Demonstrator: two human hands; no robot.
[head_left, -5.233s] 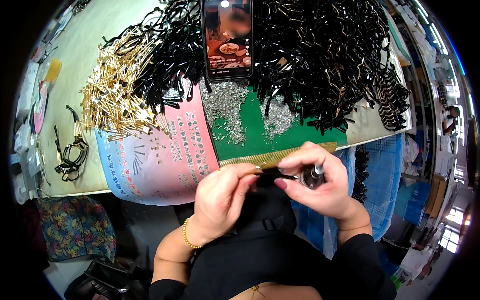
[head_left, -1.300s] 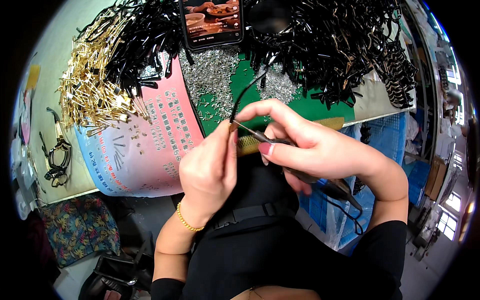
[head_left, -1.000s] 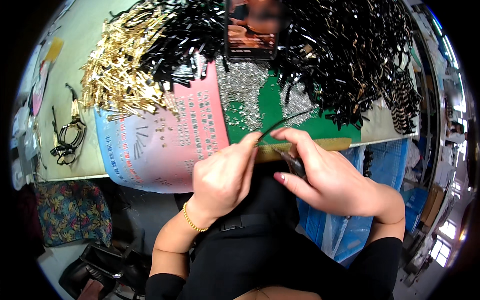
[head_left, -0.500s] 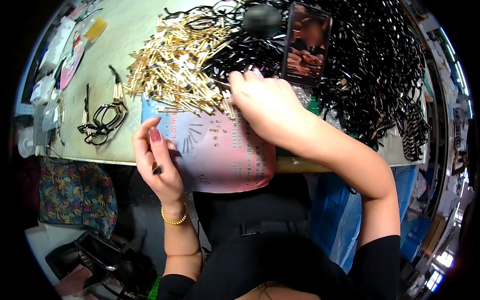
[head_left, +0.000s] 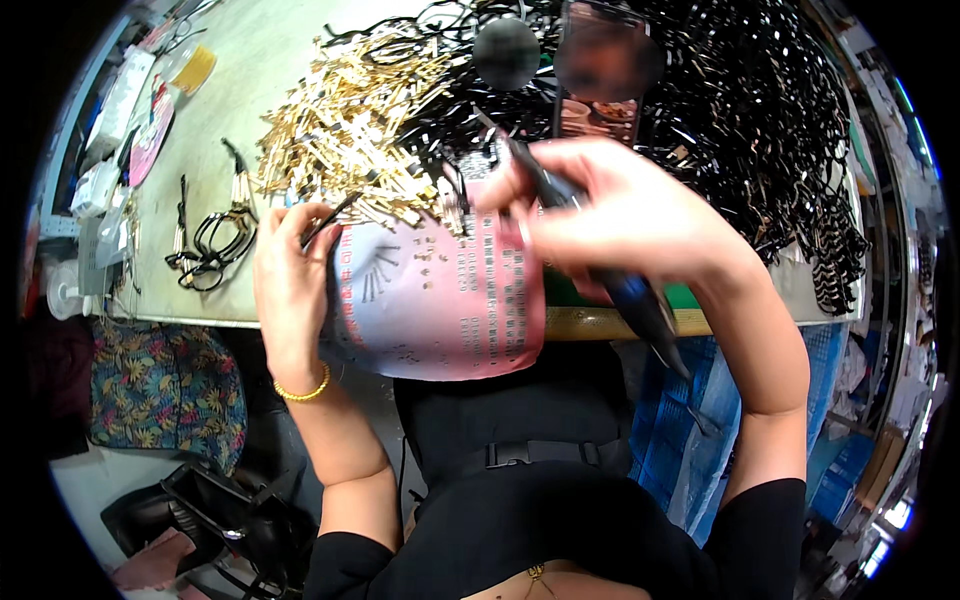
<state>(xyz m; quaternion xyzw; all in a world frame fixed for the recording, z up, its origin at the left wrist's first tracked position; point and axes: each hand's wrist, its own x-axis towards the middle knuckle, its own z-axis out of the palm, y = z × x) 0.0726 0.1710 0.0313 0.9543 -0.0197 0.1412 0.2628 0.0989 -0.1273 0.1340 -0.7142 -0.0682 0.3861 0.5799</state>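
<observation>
My right hand (head_left: 630,215), blurred by motion, is wrapped round a black pen-shaped power tool (head_left: 640,300). The tool's thin metal tip points up and left, and its tapered tail hangs past the table edge. My left hand (head_left: 290,265) is closed, its fingertips pinching a thin dark strip (head_left: 343,208) at the left side of a pink and blue printed mat (head_left: 400,335). On the mat lie several short dark pins (head_left: 378,275) and tiny brass-coloured pieces (head_left: 430,255). Just beyond it is a pile of slender gold metal strips (head_left: 350,120).
Black glossy strips (head_left: 740,130) heap over the far right. A phone (head_left: 598,115) stands among them, near a dark round blurred patch. At left lie black-and-gold wire-like frames (head_left: 215,240) and a yellow-filled tub (head_left: 190,68). A patterned cloth (head_left: 165,390) hangs below the table edge.
My right hand, earlier reaching at the gold pile's edge, now holds the black tool and has come slightly right. My left hand has turned over, moved left and closed on the thin strip.
</observation>
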